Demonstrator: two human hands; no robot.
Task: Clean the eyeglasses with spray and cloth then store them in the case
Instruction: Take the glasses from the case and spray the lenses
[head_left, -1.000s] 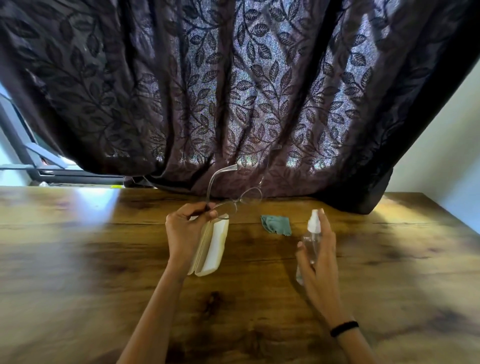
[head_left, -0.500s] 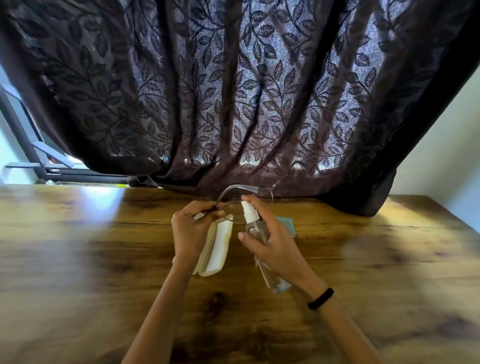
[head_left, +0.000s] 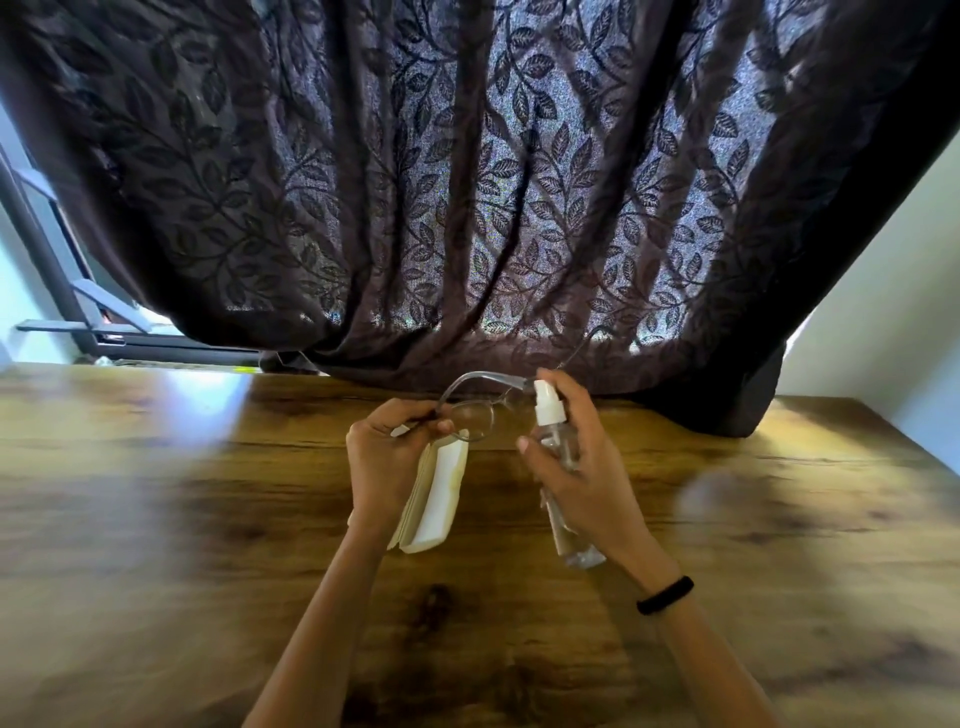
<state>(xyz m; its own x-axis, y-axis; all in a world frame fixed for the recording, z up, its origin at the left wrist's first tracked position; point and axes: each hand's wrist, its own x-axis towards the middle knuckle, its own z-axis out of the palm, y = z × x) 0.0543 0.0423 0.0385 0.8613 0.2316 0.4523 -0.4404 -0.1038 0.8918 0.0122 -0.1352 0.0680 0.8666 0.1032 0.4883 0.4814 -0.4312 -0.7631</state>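
Two hands now work close together above the wooden counter (head_left: 208, 519), where a second ago they were well apart: the right hand (head_left: 587, 467) has carried the spray bottle (head_left: 558, 452) in from the right side and tipped it so its white nozzle sits just beside the eyeglasses (head_left: 475, 413). The left hand (head_left: 387, 457) holds the glasses up by the frame, its fingers (head_left: 415, 418) closed in a pinch near one lens, with a clear temple arm arching up and across toward the nozzle. The right fingers are wrapped around the clear bottle, the forefinger lying over the pump top; whether it is pressing I cannot tell. My reading is that the spraying step is just beginning, with wiping and storing still to come. The cream-coloured case (head_left: 434, 499) lies open on the counter under and just right of the left hand, ready for the last step. The cloth is not visible at this moment, probably hidden behind the right hand and bottle. A black band (head_left: 665, 596) circles the right wrist. A dark leaf-patterned curtain (head_left: 467, 182) hangs behind. No brand, label or writing can be read on the bottle, the case or anything else.
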